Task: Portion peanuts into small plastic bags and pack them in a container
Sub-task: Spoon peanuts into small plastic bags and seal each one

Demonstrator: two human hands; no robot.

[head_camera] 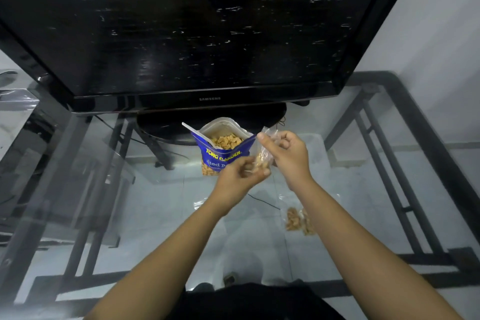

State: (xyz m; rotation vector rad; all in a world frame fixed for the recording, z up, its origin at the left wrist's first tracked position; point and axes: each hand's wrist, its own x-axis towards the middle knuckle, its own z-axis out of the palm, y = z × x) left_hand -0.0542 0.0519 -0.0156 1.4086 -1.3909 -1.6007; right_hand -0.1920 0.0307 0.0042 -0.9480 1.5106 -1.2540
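Both hands were up over the glass table (161, 205); left hand (240, 176) had its fingers (263, 171) pinched closed on the bottom of a small clear plastic bag (263, 156), where a clump of peanuts sat; right hand (285, 149) had thumb and fingers curled tight on the bag's upper end, bag stretched between the two hands; blue Tong Garden salted peanuts pouch (220, 154) stood upright just behind the hands, top open, peanuts visible inside; pouch sat in front of the round base of a black Samsung TV (207, 34); two filled small bags of peanuts (298, 219) lay on the table near the right forearm, partly hidden by it; couldn't tell if they were sealed; table had a black metal frame (405, 163), tiled floor showing through the glass.
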